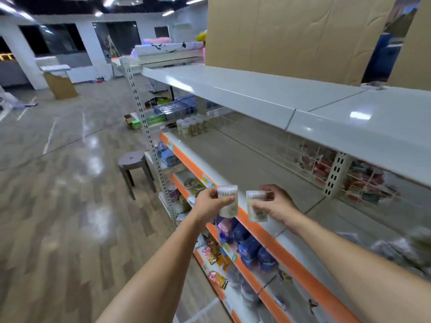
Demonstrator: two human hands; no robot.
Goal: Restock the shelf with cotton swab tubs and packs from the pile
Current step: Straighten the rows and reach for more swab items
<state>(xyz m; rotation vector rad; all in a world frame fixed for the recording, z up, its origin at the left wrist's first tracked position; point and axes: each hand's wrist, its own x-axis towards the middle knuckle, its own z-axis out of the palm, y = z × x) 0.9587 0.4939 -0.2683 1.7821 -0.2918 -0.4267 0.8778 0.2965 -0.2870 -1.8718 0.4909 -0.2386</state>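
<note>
My left hand [211,201] grips a clear cotton swab tub [229,202] by its top, upright, just in front of the orange shelf edge. My right hand [276,205] grips a second cotton swab tub [256,207] the same way, a short gap to the right. Both tubs hover at the front lip of the middle shelf [256,164]. Several matching tubs [192,125] stand in a group at the far left end of that shelf. A blurred pile of clear packs [401,250] lies on the shelf at the right edge.
A white top shelf [268,94] overhangs the middle shelf, with cardboard sheets [291,33] standing on it. Lower shelves hold blue packs [247,243] and snacks. A brown plastic stool [134,166] stands on the wooden floor to the left of the shelving.
</note>
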